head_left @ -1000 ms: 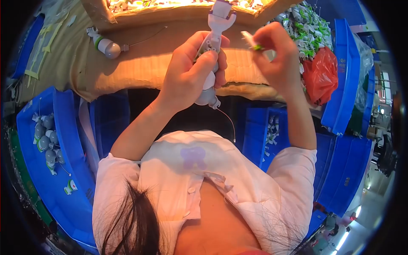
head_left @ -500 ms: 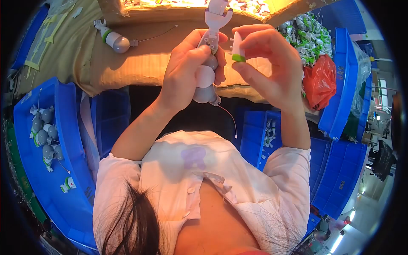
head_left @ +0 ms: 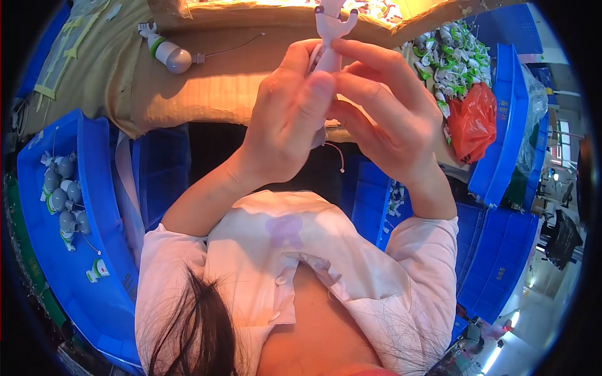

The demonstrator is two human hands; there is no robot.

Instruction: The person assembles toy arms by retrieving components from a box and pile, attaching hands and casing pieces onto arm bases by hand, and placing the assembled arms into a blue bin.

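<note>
A white plastic toy arm (head_left: 335, 28) with a claw-like hand at its top stands upright between my hands, over the edge of the cardboard-covered bench. My left hand (head_left: 282, 119) is wrapped round its middle, thumb along the front. Against its right side press the fingers of my right hand (head_left: 392, 109). The small white and green shell piece is hidden behind my fingers. Below my hands, a thin wire with a small plug (head_left: 342, 168) hangs from the toy arm's lower end.
Another toy arm (head_left: 172, 56) with a wire lies on the cardboard (head_left: 207, 103). A blue bin (head_left: 94, 169) at left holds several grey and white assemblies. To the right are a heap of white and green parts (head_left: 451, 56), a red plastic bag (head_left: 473, 122) and blue crates (head_left: 501, 263).
My right hand has moved left, bringing the white and green shell piece against the toy arm. The toy arm has turned and shifted slightly right, and my left thumb has moved up.
</note>
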